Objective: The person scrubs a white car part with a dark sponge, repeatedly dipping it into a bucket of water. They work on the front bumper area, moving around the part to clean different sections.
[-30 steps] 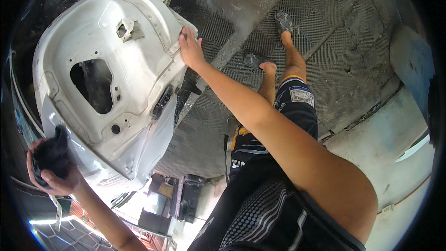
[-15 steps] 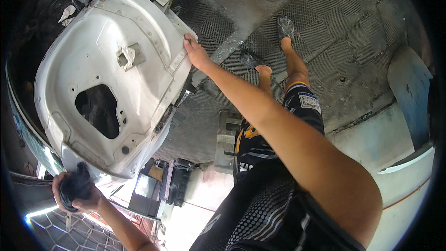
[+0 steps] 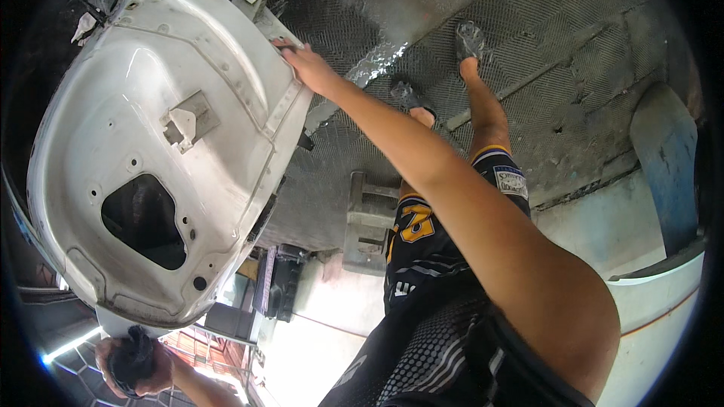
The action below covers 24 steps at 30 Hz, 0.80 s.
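Note:
A large white moulded panel (image 3: 151, 143), like a vehicle body shell seen from its inside, fills the left of the head view, with a dark irregular opening low in it. My right hand (image 3: 305, 64) grips the panel's upper right edge, arm stretched out. My left hand (image 3: 132, 365) is at the bottom left, just under the panel's lower rim, closed around a dark bunched thing that looks like a cloth or glove (image 3: 134, 353). My legs and feet in dark sandals (image 3: 471, 41) stand on the floor beyond.
The floor is rough grey concrete with a patterned mat (image 3: 573, 53). A grey step-like block (image 3: 369, 218) and dark boxes (image 3: 279, 283) sit below the panel. A blue curved piece (image 3: 664, 158) and a white rounded edge (image 3: 656, 316) lie at the right.
The panel has swung nearer and further up in view. My left hand has dropped toward the bottom left, still holding the dark thing. My right hand keeps its grip on the edge.

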{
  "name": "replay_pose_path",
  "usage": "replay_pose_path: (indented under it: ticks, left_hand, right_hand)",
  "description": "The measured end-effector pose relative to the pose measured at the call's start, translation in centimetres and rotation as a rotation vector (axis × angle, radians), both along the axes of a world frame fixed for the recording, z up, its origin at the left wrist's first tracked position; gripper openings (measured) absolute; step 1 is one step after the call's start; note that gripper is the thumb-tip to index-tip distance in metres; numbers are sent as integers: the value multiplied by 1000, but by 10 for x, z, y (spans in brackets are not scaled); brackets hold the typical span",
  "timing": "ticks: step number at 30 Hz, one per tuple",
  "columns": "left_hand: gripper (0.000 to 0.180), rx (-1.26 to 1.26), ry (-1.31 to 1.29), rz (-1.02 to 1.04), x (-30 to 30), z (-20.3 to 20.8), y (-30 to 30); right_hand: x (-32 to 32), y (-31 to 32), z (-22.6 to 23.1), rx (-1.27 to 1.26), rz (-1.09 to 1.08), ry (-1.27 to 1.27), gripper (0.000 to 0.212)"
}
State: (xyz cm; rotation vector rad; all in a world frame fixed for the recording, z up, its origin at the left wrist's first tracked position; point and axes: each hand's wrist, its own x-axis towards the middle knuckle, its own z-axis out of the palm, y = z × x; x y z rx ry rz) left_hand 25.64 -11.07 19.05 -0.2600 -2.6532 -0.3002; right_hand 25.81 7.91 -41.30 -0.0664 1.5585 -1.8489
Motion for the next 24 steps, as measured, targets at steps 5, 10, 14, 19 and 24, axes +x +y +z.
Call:
replay_pose_path:
  ticks: [5,10,14,19,24]
  left_hand:
    - [63,-28,15,29,19,11,-14]
    - [60,-100,-3,62,11,-11,1]
    - [58,-156,-26,121,22,-19,11]
    - [55,-169,-45,98,9,-29,11]
    - [52,-203,-62,145,22,-26,15]
  right_hand:
    - [8,9,6,124,26,87,50]
    - [-56,-29,-8,63,122,157,51]
    - [-50,-22,-13,124,126,147,52]
    - [-65,-51,-21,83,70,125,49]
    - [-49,-25,-16,225,165,199,47]
